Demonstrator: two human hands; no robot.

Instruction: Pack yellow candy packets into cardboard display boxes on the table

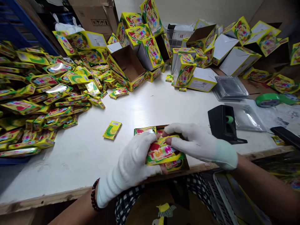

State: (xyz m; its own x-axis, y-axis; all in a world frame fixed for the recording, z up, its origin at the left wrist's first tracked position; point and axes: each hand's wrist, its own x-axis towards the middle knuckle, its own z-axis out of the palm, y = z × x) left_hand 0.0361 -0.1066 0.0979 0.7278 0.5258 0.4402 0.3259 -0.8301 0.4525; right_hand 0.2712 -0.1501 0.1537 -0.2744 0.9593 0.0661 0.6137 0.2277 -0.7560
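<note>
My left hand (pixel 134 161), in a white glove with bare fingertips, is closed round the left side of a small yellow fruit-printed box (pixel 162 151). My right hand (pixel 191 140), gloved the same way, pinches the upper right part of that box. Under it lies an open brown-lined carton (pixel 185 164) at the table's front edge, with more small boxes showing inside. Part of the carton is hidden by my hands. A single small yellow box (pixel 112 130) lies flat on the table to the left.
A large heap of small yellow boxes (pixel 47 93) covers the left of the white table (pixel 150 100). Display cartons (pixel 127 62) stand open along the back. To the right are a black tape dispenser (pixel 221 123), clear plastic trays (pixel 231 87) and a green tape roll (pixel 267 100).
</note>
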